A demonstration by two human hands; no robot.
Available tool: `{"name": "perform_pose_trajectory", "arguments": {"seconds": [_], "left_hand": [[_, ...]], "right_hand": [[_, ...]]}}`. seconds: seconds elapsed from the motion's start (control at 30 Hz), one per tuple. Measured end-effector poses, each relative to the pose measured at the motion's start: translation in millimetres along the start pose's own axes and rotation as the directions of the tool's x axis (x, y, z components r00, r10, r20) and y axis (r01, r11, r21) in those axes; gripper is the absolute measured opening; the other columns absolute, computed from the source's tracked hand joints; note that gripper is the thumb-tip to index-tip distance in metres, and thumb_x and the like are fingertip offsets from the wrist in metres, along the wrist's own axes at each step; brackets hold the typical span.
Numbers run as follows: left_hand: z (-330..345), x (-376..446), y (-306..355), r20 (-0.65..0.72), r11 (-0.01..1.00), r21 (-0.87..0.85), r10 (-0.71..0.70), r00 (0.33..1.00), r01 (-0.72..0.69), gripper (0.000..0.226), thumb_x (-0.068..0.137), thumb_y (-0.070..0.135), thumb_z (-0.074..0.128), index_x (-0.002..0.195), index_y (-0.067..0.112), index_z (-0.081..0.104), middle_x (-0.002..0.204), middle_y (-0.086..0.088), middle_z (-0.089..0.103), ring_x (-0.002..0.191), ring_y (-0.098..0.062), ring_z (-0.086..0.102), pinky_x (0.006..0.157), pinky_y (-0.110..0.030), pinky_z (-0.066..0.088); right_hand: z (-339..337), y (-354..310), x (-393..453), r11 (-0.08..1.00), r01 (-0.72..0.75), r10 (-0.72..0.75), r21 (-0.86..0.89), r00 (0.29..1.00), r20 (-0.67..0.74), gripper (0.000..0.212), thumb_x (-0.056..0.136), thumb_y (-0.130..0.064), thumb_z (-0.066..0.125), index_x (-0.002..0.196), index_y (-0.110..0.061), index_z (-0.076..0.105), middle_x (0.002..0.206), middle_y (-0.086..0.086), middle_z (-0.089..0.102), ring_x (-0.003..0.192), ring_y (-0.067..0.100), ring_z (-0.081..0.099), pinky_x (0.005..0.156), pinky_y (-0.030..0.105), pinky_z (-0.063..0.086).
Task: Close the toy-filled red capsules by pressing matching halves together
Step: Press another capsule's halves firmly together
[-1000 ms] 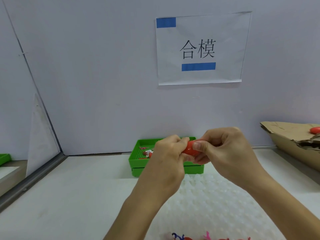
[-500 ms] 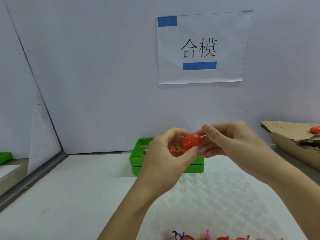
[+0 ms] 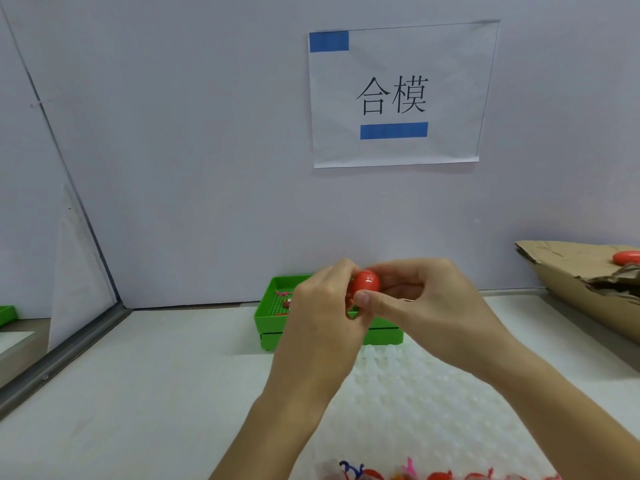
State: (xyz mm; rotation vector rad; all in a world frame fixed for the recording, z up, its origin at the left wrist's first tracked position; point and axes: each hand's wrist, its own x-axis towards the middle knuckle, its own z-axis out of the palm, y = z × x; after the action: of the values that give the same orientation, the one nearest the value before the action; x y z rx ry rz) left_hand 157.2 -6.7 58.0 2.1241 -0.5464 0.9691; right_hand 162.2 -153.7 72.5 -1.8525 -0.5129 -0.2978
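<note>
A shiny red capsule [image 3: 366,281] is held up in front of me, above the table. My left hand [image 3: 323,311] curls around its left side. From the right, my right hand [image 3: 420,304] pinches it with thumb and fingers. Whether the two halves are fully joined is hidden by the fingers. Along the bottom edge of the view lie several open red capsule halves with colourful toys [image 3: 408,472] in a white bumpy tray [image 3: 433,403].
A green perforated tray [image 3: 270,306] with a few small pieces stands behind my hands, against the white back wall. A torn cardboard box [image 3: 568,271] at the right holds a red capsule [image 3: 627,258]. A metal rail [image 3: 59,358] borders the table's left side.
My hands parted a little and showed the capsule, then closed around it again. Both hands sit slightly higher than a second ago.
</note>
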Motion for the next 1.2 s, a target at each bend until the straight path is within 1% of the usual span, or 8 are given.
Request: {"name": "perform_pose_trajectory", "arguments": {"seconds": [0.2,0.5,0.67,0.77,0.83,0.93,1.07,1.2], "left_hand": [[0,-2,1,0.022,0.991,0.123,0.059,0.998,-0.061,0.045,0.089,0.007,0.070,0.133,0.005,0.060,0.095,-0.005,0.068,0.083,-0.013,0.058,0.075,-0.026,0.053],[5,-4,-8,0.078,0.975,0.200,0.087,0.993,-0.101,0.043,0.086,0.003,0.071,0.128,0.001,0.063,0.092,-0.007,0.065,0.082,-0.017,0.058,0.075,-0.022,0.045],[2,-1,-14,0.116,0.997,-0.073,0.014,0.993,-0.006,0.044,0.087,0.019,0.074,0.130,0.018,0.065,0.099,0.006,0.062,0.090,-0.007,0.059,0.077,-0.021,0.051],[-9,2,-12,0.302,0.853,-0.442,-0.150,0.941,0.278,0.053,0.085,0.032,0.074,0.135,0.025,0.059,0.114,0.011,0.068,0.107,-0.008,0.066,0.092,-0.022,0.054],[-11,4,-9,0.321,0.750,-0.543,-0.231,0.919,0.378,0.050,0.080,0.037,0.077,0.127,0.029,0.063,0.112,0.010,0.073,0.105,-0.010,0.069,0.096,-0.027,0.054],[-8,5,-3,0.238,0.707,-0.587,-0.316,0.919,0.395,0.037,0.072,0.028,0.074,0.109,0.026,0.073,0.100,0.006,0.077,0.099,-0.011,0.071,0.095,-0.029,0.054],[-1,3,-4,0.139,0.722,-0.590,-0.352,0.926,0.363,0.030,0.077,-0.002,0.075,0.103,0.011,0.078,0.086,-0.008,0.074,0.082,-0.012,0.065,0.080,-0.016,0.052],[-2,4,-3,0.120,0.725,-0.589,-0.357,0.926,0.356,0.025,0.079,-0.003,0.074,0.100,0.009,0.079,0.081,-0.010,0.072,0.076,-0.014,0.063,0.076,-0.019,0.055]], "right_hand": [[2,-3,-1,0.994,0.095,-0.097,-0.047,0.995,-0.039,0.019,0.088,-0.018,0.074,0.089,-0.037,0.078,0.083,-0.019,0.077,0.083,-0.002,0.073,0.080,0.015,0.055],[17,3,-4,0.971,0.138,-0.172,-0.196,0.971,-0.166,0.009,0.082,-0.015,0.079,0.081,-0.024,0.081,0.068,-0.016,0.074,0.065,0.002,0.072,0.066,0.026,0.058],[8,6,-1,0.993,0.085,-0.096,-0.085,0.986,-0.134,0.017,0.084,-0.009,0.076,0.082,-0.026,0.081,0.073,-0.014,0.076,0.073,0.002,0.074,0.070,0.018,0.058],[-7,5,2,0.996,0.023,-0.021,0.082,0.999,-0.035,0.021,0.087,-0.007,0.074,0.094,-0.025,0.080,0.088,-0.009,0.079,0.088,0.006,0.075,0.084,0.019,0.057],[-14,3,2,0.989,0.028,-0.034,0.144,0.999,0.040,0.026,0.088,-0.003,0.071,0.095,-0.028,0.078,0.092,-0.007,0.079,0.091,0.008,0.075,0.084,0.016,0.055],[-16,1,3,0.988,0.047,-0.060,0.146,0.994,0.086,0.031,0.087,0.002,0.070,0.098,-0.027,0.077,0.094,-0.005,0.079,0.094,0.009,0.074,0.085,0.015,0.054],[-11,2,2,0.990,0.073,-0.082,0.117,0.993,0.081,0.038,0.086,0.010,0.068,0.101,-0.023,0.077,0.096,-0.005,0.079,0.098,0.010,0.074,0.092,0.022,0.055],[-11,3,1,0.982,0.082,-0.094,0.170,0.994,0.063,0.040,0.087,0.012,0.065,0.098,-0.025,0.077,0.095,-0.002,0.079,0.093,0.015,0.076,0.088,0.024,0.057]]}}
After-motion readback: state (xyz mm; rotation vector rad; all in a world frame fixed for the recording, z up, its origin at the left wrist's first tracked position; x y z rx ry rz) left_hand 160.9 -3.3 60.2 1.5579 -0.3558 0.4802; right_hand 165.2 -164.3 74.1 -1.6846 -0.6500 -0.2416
